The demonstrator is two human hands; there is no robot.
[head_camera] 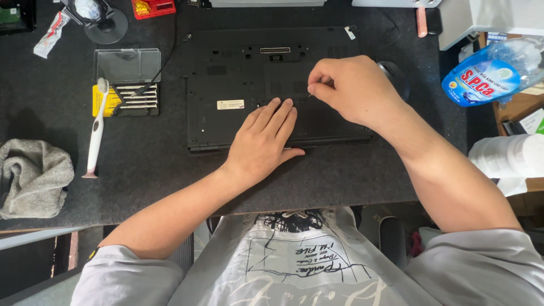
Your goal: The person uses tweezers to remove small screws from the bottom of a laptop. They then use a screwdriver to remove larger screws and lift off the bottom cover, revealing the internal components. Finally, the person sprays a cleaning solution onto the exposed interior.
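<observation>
On one laptop [238,85]: left hand [263,141] flat, right hand [351,88] pinching.

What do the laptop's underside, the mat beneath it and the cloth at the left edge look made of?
Laptop underside: likely matte black plastic, with moulded vents and panel seams. Mat: dark grey, felt-like, finely speckled surface. Cloth: soft grey towelling, crumpled in folds.

The laptop [272,85] lies mid-mat [170,181], screwdriver case [126,82] and toothbrush [96,127] to its left.
</observation>
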